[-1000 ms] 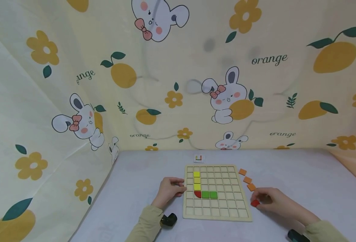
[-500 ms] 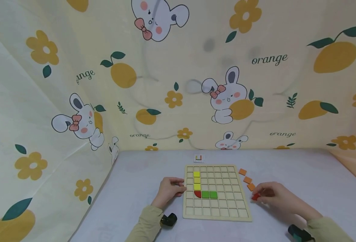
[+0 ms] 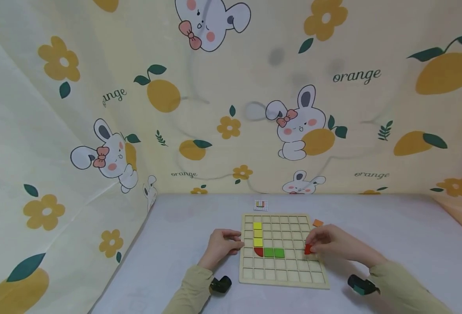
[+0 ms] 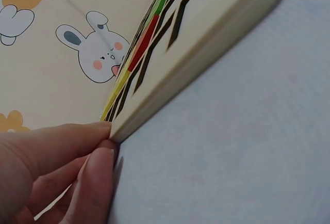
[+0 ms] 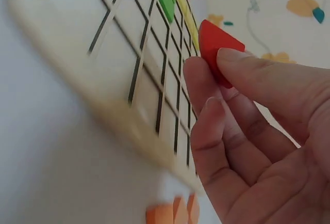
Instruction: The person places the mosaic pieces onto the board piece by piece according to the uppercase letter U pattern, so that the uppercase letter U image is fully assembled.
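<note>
A wooden grid board (image 3: 246,274) lies on the table with three yellow square tiles (image 3: 258,233), a red quarter-round tile (image 3: 258,251) and two green square tiles (image 3: 274,253) in its cells, forming an L. At the board's left edge, my left hand (image 3: 220,247) pinches the rim between thumb and index finger, as the left wrist view shows. Over the board's right side, my right hand (image 3: 334,242) pinches a red quarter-round tile (image 5: 214,51) between thumb and fingers, held up off the cells.
Orange tiles (image 5: 161,214) lie on the table just right of the board; in the head view my right hand hides all but one orange tile (image 3: 318,223). A small pattern card (image 3: 260,205) lies behind the board. A printed curtain (image 3: 215,109) hangs behind the table.
My right hand has moved left with the red tile, from beside the orange tiles to over the board's right side. The left hand keeps its place at the board's edge.
</note>
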`<state>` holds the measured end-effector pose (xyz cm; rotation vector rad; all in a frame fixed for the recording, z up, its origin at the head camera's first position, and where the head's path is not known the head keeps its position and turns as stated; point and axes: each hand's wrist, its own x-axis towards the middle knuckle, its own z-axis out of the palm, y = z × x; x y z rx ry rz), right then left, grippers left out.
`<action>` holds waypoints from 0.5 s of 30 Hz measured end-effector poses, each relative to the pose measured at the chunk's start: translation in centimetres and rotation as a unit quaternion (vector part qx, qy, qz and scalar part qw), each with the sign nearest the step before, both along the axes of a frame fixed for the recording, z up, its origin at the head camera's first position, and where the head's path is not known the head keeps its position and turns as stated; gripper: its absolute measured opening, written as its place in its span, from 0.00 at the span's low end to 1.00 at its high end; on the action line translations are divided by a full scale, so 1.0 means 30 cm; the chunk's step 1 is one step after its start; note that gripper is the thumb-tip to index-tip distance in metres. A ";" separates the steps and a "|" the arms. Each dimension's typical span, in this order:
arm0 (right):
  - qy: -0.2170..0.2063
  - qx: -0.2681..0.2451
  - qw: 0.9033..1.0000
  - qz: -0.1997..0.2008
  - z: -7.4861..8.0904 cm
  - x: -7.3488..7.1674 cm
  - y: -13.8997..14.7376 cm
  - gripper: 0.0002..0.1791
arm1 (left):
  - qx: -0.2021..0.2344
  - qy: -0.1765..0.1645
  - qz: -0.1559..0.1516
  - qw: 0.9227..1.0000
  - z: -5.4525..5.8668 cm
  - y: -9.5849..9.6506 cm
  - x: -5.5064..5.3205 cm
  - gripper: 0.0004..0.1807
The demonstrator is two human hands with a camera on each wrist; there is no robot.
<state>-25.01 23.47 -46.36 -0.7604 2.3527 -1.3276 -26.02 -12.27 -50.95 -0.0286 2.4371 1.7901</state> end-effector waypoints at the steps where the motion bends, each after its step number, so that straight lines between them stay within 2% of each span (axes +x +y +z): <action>1: 0.001 -0.002 1.000 0.005 -0.004 -0.006 -0.015 0.08 | 0.000 0.001 0.000 1.000 0.001 0.001 0.000 0.18; 6: 0.006 -0.003 1.000 0.026 -0.020 -0.024 -0.078 0.06 | -0.002 0.001 0.001 1.000 0.001 0.004 -0.004 0.17; 9: 0.027 0.009 0.999 0.035 -0.025 -0.031 -0.107 0.04 | -0.003 0.002 0.000 1.000 0.002 0.005 -0.004 0.17; 15: 0.042 0.042 0.998 0.013 -0.036 -0.043 -0.145 0.03 | 0.000 0.005 0.001 1.000 0.004 0.003 -0.002 0.17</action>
